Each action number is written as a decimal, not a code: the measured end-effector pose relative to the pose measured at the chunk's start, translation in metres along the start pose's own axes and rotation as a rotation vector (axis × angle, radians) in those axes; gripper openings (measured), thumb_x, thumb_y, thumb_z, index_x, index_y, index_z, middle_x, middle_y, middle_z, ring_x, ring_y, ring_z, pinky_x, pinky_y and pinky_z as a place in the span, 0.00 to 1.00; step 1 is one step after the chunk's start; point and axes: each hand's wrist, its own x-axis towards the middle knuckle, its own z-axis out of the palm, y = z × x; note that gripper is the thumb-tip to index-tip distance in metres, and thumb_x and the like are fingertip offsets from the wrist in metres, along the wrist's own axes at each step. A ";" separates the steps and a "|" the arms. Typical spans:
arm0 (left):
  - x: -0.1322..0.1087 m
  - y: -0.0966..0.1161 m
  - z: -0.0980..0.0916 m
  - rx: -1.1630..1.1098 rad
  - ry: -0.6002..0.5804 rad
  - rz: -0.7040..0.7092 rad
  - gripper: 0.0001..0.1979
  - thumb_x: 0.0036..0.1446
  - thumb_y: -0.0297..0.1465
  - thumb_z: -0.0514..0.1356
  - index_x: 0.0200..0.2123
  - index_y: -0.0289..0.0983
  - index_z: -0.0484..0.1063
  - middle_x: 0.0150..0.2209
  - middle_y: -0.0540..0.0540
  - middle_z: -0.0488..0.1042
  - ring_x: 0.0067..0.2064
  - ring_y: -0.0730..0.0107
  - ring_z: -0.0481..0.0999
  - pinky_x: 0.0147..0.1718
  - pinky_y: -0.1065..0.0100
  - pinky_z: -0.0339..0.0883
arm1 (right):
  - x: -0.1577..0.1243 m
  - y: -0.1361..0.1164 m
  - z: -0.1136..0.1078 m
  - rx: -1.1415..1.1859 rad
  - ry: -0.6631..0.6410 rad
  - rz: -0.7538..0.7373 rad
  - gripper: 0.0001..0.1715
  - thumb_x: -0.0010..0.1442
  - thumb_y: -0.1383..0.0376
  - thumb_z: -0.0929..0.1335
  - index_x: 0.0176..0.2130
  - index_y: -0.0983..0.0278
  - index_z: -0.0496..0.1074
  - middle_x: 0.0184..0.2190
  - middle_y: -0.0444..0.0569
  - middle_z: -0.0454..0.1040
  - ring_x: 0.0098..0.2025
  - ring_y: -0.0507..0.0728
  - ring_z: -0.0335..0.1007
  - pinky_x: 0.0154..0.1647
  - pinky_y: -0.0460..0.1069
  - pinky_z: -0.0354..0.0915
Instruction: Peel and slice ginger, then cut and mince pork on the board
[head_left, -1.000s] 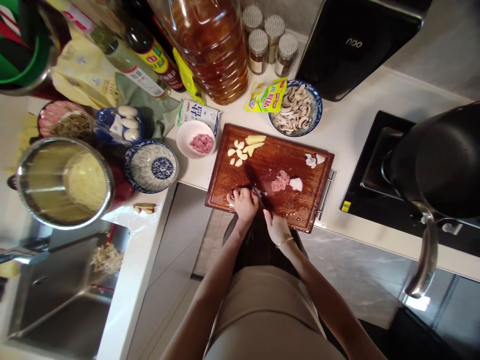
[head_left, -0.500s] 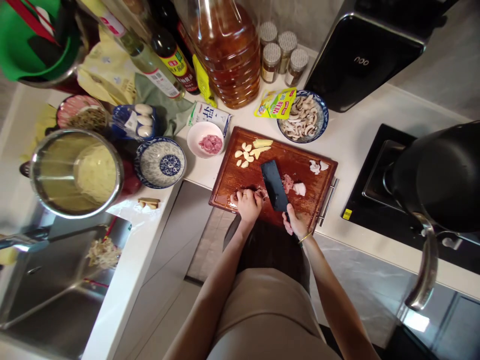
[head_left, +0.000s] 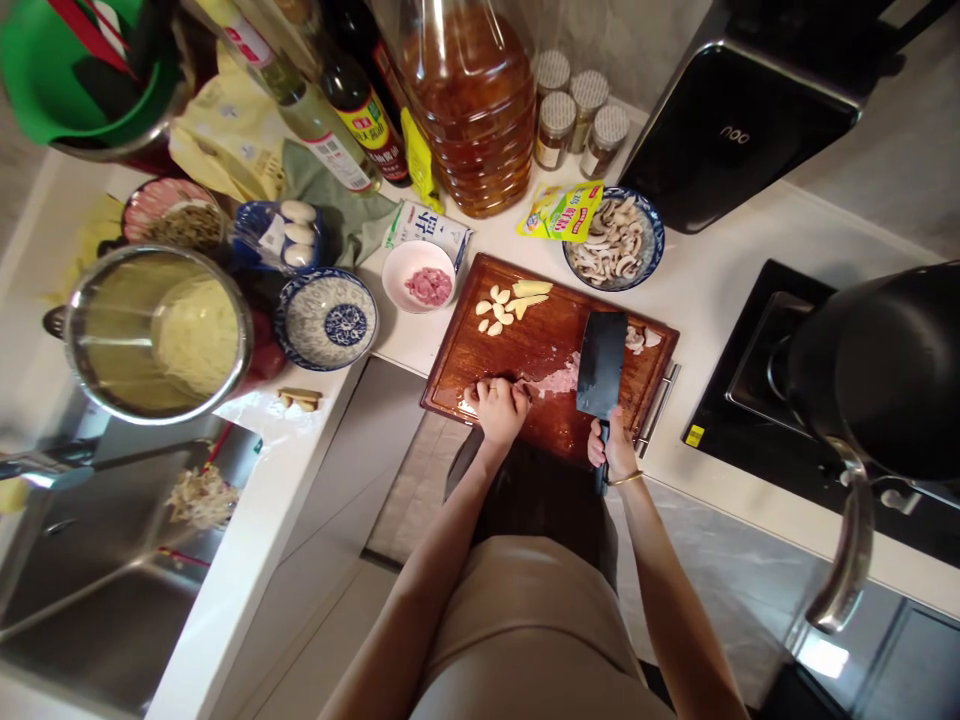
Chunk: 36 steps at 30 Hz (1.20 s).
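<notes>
My right hand (head_left: 619, 450) is wrapped around the handle of a dark cleaver (head_left: 601, 365), whose broad blade lies over the right part of the wooden cutting board (head_left: 465, 345). Left of the blade stretches a strip of pink raw meat (head_left: 556, 381). At the strip's left end my left hand (head_left: 501, 409) is closed, its curled fingers pressed on the meat and hiding part of it. Toward the back of the board are peeled garlic cloves (head_left: 496, 310) and pale yellow ginger slices (head_left: 529, 300). Some whitish pieces (head_left: 643, 340) lie right of the blade.
Behind the board are a bowl of sliced mushrooms (head_left: 622, 240), a small bowl of cut meat (head_left: 418, 277) and an oil jug (head_left: 480, 120). A patterned bowl (head_left: 327, 318) and steel pot (head_left: 157, 335) stand left, near the sink (head_left: 97, 600). A black pan (head_left: 892, 370) sits right.
The cleaver has moved right across the board, with its blade now more upright in view. Meat that lay in chunks beside it now forms a smeared strip. My left hand has barely moved.
</notes>
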 end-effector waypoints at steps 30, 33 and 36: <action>-0.002 -0.003 -0.003 0.000 -0.012 0.027 0.09 0.56 0.32 0.47 0.31 0.37 0.64 0.34 0.42 0.71 0.43 0.56 0.63 0.50 0.51 0.43 | -0.050 0.030 0.066 -1.087 0.248 -0.485 0.32 0.64 0.53 0.50 0.38 0.69 0.72 0.34 0.59 0.75 0.39 0.60 0.71 0.41 0.51 0.63; -0.002 -0.004 -0.002 0.029 -0.019 0.034 0.09 0.55 0.31 0.47 0.31 0.36 0.64 0.34 0.41 0.71 0.43 0.56 0.63 0.49 0.51 0.43 | -0.053 0.033 0.065 -1.087 0.227 -0.459 0.29 0.64 0.54 0.51 0.40 0.68 0.71 0.34 0.58 0.75 0.40 0.60 0.71 0.43 0.52 0.63; -0.002 -0.006 -0.001 0.043 -0.039 0.046 0.08 0.54 0.31 0.48 0.31 0.36 0.64 0.34 0.41 0.71 0.43 0.55 0.63 0.49 0.51 0.43 | -0.051 0.033 0.065 -1.097 0.219 -0.429 0.29 0.64 0.54 0.51 0.42 0.68 0.71 0.35 0.58 0.75 0.41 0.60 0.71 0.44 0.52 0.63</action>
